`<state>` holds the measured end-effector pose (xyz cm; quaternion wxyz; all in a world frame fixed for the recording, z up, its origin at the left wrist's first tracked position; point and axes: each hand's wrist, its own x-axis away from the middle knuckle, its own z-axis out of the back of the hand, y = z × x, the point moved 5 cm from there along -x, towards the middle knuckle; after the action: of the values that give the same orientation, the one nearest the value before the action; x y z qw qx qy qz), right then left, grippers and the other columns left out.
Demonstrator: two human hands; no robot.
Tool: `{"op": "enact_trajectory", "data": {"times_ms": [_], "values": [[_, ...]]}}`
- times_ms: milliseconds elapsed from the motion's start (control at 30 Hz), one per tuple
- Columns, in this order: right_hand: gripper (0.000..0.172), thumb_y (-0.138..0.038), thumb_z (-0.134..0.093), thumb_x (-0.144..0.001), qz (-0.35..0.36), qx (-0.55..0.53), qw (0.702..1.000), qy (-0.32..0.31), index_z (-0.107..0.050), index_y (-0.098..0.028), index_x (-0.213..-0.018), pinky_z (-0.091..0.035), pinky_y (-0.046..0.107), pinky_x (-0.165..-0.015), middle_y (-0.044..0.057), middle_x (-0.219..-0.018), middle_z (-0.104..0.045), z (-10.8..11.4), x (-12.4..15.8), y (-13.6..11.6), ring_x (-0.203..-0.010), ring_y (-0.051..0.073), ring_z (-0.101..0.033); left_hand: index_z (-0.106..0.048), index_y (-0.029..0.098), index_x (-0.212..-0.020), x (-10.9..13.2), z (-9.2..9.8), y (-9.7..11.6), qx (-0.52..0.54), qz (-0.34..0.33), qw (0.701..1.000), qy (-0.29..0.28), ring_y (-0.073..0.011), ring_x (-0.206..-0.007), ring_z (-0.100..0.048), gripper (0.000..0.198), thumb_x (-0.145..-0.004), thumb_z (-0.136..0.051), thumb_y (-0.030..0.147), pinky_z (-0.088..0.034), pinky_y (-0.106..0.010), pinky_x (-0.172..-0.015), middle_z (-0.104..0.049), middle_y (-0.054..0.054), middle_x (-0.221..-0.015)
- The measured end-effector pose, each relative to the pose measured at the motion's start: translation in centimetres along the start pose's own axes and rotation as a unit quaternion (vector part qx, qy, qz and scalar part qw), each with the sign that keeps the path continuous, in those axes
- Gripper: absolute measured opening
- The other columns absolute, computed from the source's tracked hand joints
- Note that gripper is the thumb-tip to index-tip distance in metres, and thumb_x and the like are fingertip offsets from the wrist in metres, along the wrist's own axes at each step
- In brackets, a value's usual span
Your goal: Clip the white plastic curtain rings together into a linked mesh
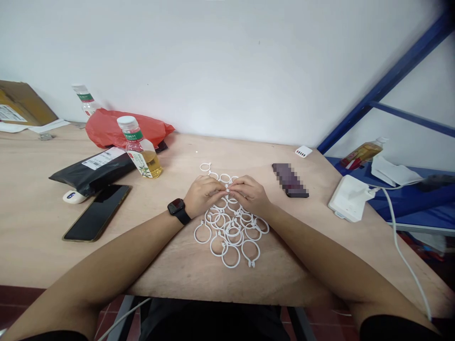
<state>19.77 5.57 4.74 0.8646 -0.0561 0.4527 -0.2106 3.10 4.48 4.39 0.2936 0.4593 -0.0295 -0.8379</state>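
Note:
My left hand (204, 195) and my right hand (251, 195) meet over the middle of the table, fingertips pinched together. Between them is the small end piece of a white plastic ring (224, 178), whose loop seems to extend away from me; the fingers partly hide it. Below and around my hands lies a loose pile of similar white rings (231, 256), each with a small clip-like tab. Some overlap, and a few lie under my fingers. Another white ring (205, 167) lies just beyond my left hand. A black watch (177, 206) is on my left wrist.
At left are a tea bottle (144, 158), a black parcel (99, 173), a red bag (117, 124), a phone (97, 213) and a white oval case (73, 196). At right are a second phone (289, 180), a white power adapter (350, 198) with a cable, and a blue metal frame (384, 78).

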Motion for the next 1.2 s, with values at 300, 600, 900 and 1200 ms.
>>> {"op": "enact_trajectory", "data": {"times_ms": [300, 600, 900, 1200], "values": [[0.012, -0.017, -0.058, -0.091, 0.002, 0.015, 1.000, 0.001, -0.067, -0.022, -0.098, -0.055, 0.035, -0.078, 0.007, -0.093, -0.068, 0.0, 0.0, -0.7, -0.088, 0.019, -0.064, -0.065, 0.018, -0.089, -0.1, 0.0, 0.4, -0.026, 0.008, 0.999, -0.021, -0.0158, -0.081, -0.065, 0.018, -0.094, -0.059, 0.034, -0.043, -0.033, -0.080, -0.072, -0.004, -0.085], [0.013, -0.017, -0.057, -0.091, 0.003, 0.040, 0.999, 0.020, -0.068, -0.022, -0.096, -0.053, 0.036, -0.078, 0.007, -0.091, -0.068, 0.1, -0.1, -0.9, -0.087, 0.020, -0.063, -0.065, 0.018, -0.086, -0.2, 0.1, 0.5, -0.001, 0.026, 1.000, -0.005, -0.0151, -0.079, -0.064, 0.016, -0.093, -0.060, 0.031, -0.043, -0.032, -0.079, -0.071, -0.003, -0.083], [0.012, -0.020, -0.061, -0.090, -0.031, 0.024, 0.998, 0.046, -0.070, -0.024, -0.097, -0.054, 0.035, -0.078, 0.005, -0.090, -0.069, 0.2, 0.2, -0.5, -0.086, 0.019, -0.064, -0.067, 0.020, -0.100, -0.2, -0.1, 0.4, 0.000, 0.018, 1.000, 0.000, -0.0154, -0.080, -0.066, 0.013, -0.093, -0.060, 0.029, -0.045, -0.032, -0.078, -0.073, -0.003, -0.087], [0.015, -0.013, -0.060, -0.081, -0.161, 0.015, 0.986, -0.036, -0.071, -0.020, -0.089, -0.050, 0.030, -0.070, 0.004, -0.084, -0.068, -0.4, 0.6, 3.4, -0.077, 0.017, -0.062, -0.070, 0.016, -0.098, 1.1, -0.2, -3.9, 0.076, 0.286, 0.950, 0.094, -0.0102, -0.056, -0.056, 0.021, -0.086, -0.062, 0.031, -0.045, -0.022, -0.056, -0.065, 0.001, -0.066]]}}
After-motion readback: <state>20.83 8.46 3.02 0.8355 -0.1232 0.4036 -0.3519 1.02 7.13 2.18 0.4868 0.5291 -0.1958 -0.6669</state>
